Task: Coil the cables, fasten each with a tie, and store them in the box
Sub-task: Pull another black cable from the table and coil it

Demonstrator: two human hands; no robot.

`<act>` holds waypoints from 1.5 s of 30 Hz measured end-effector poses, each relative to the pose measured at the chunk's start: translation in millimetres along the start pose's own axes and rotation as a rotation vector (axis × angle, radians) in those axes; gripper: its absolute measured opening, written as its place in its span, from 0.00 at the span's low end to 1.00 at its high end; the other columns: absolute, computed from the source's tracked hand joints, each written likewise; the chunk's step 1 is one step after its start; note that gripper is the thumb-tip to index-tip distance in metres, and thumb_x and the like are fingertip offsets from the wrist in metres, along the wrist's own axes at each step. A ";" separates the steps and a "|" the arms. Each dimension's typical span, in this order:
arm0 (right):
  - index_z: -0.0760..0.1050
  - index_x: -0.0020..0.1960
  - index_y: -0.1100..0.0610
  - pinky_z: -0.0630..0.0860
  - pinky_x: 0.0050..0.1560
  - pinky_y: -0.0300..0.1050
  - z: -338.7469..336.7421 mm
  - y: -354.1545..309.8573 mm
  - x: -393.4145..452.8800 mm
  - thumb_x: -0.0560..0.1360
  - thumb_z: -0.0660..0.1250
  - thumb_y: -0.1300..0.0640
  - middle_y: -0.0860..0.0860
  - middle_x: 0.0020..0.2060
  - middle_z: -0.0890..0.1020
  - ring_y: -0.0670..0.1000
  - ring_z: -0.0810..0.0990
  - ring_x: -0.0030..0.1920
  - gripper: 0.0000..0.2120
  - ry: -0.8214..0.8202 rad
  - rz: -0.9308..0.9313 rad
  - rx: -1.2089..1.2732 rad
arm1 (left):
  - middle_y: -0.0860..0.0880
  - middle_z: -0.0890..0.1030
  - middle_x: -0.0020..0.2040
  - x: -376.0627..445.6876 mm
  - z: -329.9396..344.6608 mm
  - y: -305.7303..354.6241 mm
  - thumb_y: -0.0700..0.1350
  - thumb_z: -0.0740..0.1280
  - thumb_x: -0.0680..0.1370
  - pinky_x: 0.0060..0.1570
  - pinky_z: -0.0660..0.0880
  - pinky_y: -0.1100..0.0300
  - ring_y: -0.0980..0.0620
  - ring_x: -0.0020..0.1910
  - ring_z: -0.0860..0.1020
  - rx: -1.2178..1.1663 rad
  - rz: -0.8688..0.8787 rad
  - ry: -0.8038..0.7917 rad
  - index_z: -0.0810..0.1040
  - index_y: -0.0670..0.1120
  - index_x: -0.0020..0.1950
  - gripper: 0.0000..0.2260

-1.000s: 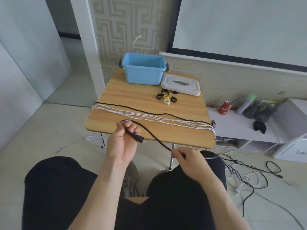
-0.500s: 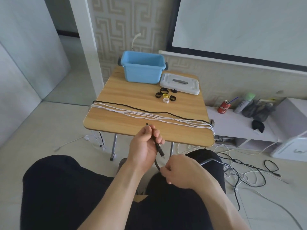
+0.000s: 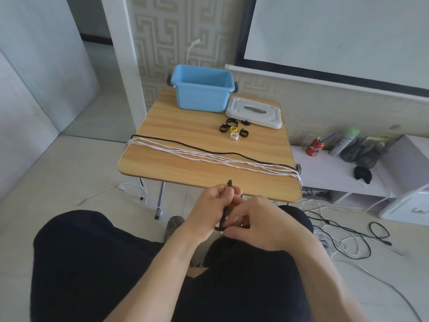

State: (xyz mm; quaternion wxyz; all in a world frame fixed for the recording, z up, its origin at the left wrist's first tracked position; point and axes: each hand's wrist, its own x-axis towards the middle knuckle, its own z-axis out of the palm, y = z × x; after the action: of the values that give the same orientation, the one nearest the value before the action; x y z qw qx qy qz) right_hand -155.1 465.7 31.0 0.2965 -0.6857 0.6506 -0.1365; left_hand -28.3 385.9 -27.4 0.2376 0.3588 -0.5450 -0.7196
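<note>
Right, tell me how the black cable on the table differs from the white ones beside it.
The black cable is a single dark strand; the white cables are several pale, thinner strands bunched together. The black cable lies on the far side, nearer the blue box; the white cables lie nearer the person. Both stretch uncoiled across the table.

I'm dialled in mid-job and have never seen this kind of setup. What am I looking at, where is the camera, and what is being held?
There is no machine here: the camera sits on a person's head and looks down at their own two bare hands. The left hand and the right hand both grip a black cable above the lap, just in front of the wooden table. On the table lie a blue box with its white lid off beside it, a few small ties, a bundle of white cables and another black cable stretched across.
</note>
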 end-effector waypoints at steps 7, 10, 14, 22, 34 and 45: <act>0.79 0.33 0.50 0.69 0.29 0.38 -9.8 20.1 3.3 0.60 0.81 0.36 0.46 0.26 0.79 0.44 0.72 0.27 0.20 0.338 0.198 0.100 | 0.48 0.66 0.26 -5.1 -17.1 9.8 0.41 0.56 0.85 0.26 0.57 0.58 0.52 0.22 0.59 0.069 -0.077 -0.307 0.78 0.49 0.31 0.24; 0.80 0.35 0.50 0.67 0.33 0.39 -20.4 48.1 -2.8 0.58 0.73 0.27 0.45 0.26 0.75 0.42 0.69 0.28 0.26 0.254 0.299 0.155 | 0.52 0.61 0.25 -2.0 -35.8 8.0 0.50 0.58 0.85 0.23 0.55 0.62 0.54 0.22 0.56 -0.097 -0.084 -0.427 0.81 0.45 0.38 0.20; 0.80 0.36 0.56 0.65 0.33 0.36 -30.6 67.8 -24.0 0.68 0.68 0.33 0.49 0.27 0.74 0.43 0.69 0.28 0.24 0.393 0.301 0.288 | 0.54 0.59 0.24 0.3 -60.8 1.4 0.61 0.65 0.79 0.22 0.54 0.62 0.54 0.21 0.57 -0.381 -0.125 -0.595 0.78 0.42 0.40 0.22; 0.80 0.35 0.56 0.65 0.30 0.34 -13.4 57.4 -8.2 0.76 0.70 0.41 0.47 0.26 0.71 0.44 0.66 0.27 0.20 0.492 0.321 0.282 | 0.57 0.66 0.23 -2.2 -52.6 3.8 0.55 0.58 0.84 0.23 0.56 0.61 0.56 0.21 0.59 -0.276 -0.106 -0.730 0.76 0.43 0.43 0.19; 0.82 0.41 0.49 0.71 0.32 0.38 5.3 50.8 -2.3 0.81 0.64 0.44 0.48 0.30 0.82 0.42 0.72 0.27 0.15 0.387 0.358 0.246 | 0.55 0.59 0.23 5.0 -54.5 2.0 0.49 0.53 0.84 0.21 0.52 0.62 0.56 0.22 0.51 -0.978 -0.081 -0.053 0.69 0.49 0.34 0.19; 0.80 0.40 0.47 0.70 0.36 0.33 14.7 65.0 -17.9 0.81 0.65 0.51 0.45 0.32 0.81 0.46 0.78 0.36 0.11 0.231 0.310 -0.032 | 0.54 0.59 0.31 4.7 -82.9 3.3 0.44 0.49 0.84 0.27 0.58 0.62 0.55 0.26 0.56 -1.159 0.093 0.401 0.71 0.46 0.40 0.17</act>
State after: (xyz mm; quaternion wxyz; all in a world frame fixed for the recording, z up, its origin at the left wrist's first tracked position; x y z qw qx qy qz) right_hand -201.5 488.0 -14.9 0.2265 -0.5615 0.7803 -0.1568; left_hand 32.8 330.6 -37.7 0.5231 0.2753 -0.0250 -0.8062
